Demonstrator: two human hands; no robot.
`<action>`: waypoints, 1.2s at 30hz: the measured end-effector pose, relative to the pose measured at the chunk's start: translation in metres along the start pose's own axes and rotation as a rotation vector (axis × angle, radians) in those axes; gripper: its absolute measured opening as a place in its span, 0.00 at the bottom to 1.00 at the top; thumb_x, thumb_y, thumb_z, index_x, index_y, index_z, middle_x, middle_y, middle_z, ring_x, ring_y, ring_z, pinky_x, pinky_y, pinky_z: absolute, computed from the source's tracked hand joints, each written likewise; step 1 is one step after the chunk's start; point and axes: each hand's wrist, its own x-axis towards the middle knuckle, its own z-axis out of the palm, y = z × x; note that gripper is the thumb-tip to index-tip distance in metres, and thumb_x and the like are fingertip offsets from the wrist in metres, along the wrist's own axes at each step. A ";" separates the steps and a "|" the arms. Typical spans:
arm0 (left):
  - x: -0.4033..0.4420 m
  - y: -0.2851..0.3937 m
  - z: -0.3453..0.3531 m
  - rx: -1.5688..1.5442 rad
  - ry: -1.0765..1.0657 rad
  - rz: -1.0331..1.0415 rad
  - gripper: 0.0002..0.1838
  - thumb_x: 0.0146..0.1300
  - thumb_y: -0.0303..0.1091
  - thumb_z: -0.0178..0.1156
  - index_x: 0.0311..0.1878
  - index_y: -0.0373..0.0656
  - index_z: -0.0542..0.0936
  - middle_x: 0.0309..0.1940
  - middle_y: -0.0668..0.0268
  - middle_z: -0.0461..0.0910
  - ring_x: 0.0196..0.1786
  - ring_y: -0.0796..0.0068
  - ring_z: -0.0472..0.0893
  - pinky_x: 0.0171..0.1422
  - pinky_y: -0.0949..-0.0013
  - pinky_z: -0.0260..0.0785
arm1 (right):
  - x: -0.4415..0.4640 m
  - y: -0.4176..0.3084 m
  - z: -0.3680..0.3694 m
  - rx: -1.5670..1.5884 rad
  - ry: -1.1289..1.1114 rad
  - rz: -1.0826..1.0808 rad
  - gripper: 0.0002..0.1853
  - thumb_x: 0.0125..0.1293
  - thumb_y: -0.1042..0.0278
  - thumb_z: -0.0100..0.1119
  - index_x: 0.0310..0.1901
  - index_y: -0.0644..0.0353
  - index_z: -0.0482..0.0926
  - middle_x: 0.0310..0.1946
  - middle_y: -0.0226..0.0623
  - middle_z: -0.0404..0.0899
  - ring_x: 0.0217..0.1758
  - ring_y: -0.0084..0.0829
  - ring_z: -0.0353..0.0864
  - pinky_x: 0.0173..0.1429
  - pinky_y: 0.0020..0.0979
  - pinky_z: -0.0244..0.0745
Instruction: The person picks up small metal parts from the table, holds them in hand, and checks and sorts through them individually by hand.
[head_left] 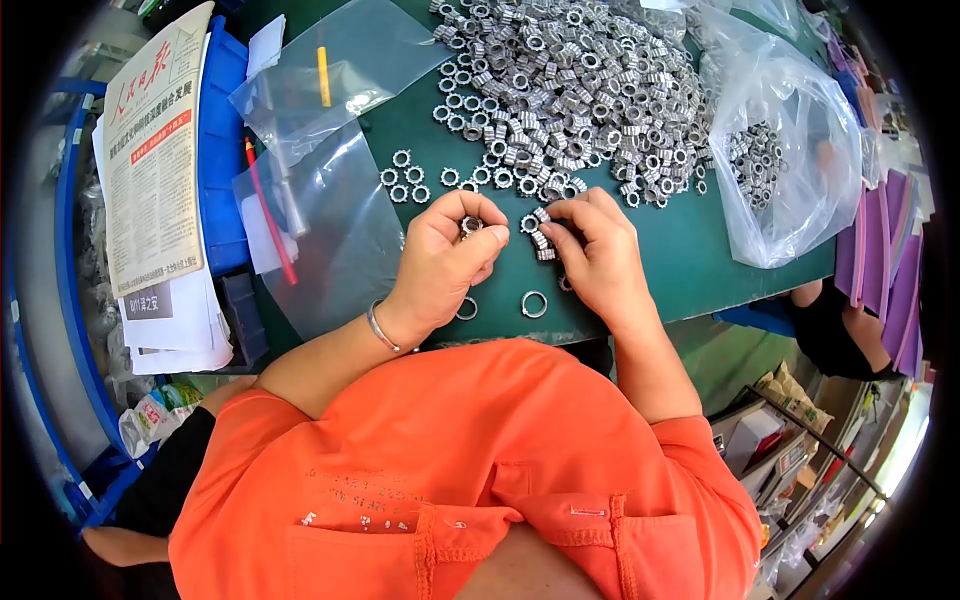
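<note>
My left hand (453, 255) is closed, with a small notched metal ring (470, 226) pinched between thumb and curled fingers. To its right, my right hand (596, 250) is closed with thumb and forefinger on several similar notched rings (544, 240), which lie bunched at the fingertips. Two thinner plain rings lie near the table's front edge: one ring (534, 304) in the open between my hands, the other ring (466, 308) partly hidden by my left hand. Beyond the hands spreads a large heap of notched metal rings (590, 90). A small group of rings (404, 178) sits apart at the left.
Clear plastic sheets (340, 220) cover the left of the green table (670, 245), with a red pen (268, 210) and a yellow strip (323, 77) on them. A blue bin (226, 150) and newspaper (155, 150) stand farther left. A clear bag (780, 220) holding rings sits right.
</note>
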 end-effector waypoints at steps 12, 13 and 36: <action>0.003 0.008 0.010 0.848 -0.098 0.381 0.08 0.55 0.19 0.57 0.39 0.37 0.77 0.26 0.70 0.71 0.26 0.82 0.71 0.30 0.79 0.63 | -0.018 0.012 -0.012 1.129 -0.072 0.368 0.10 0.56 0.82 0.60 0.42 0.67 0.77 0.26 0.31 0.73 0.21 0.16 0.69 0.24 0.16 0.65; 0.006 0.006 0.009 0.928 -0.137 0.467 0.10 0.54 0.19 0.58 0.40 0.38 0.77 0.27 0.67 0.71 0.26 0.79 0.71 0.31 0.77 0.64 | -0.020 0.013 -0.011 1.268 -0.070 0.371 0.10 0.57 0.81 0.59 0.42 0.67 0.77 0.28 0.34 0.75 0.22 0.18 0.72 0.24 0.17 0.67; 0.021 0.008 0.011 0.852 -0.285 0.337 0.11 0.56 0.19 0.58 0.44 0.36 0.77 0.35 0.67 0.75 0.35 0.80 0.78 0.33 0.78 0.70 | -0.027 0.022 -0.009 1.651 -0.066 0.468 0.09 0.63 0.75 0.54 0.44 0.68 0.76 0.35 0.42 0.78 0.32 0.27 0.79 0.34 0.28 0.81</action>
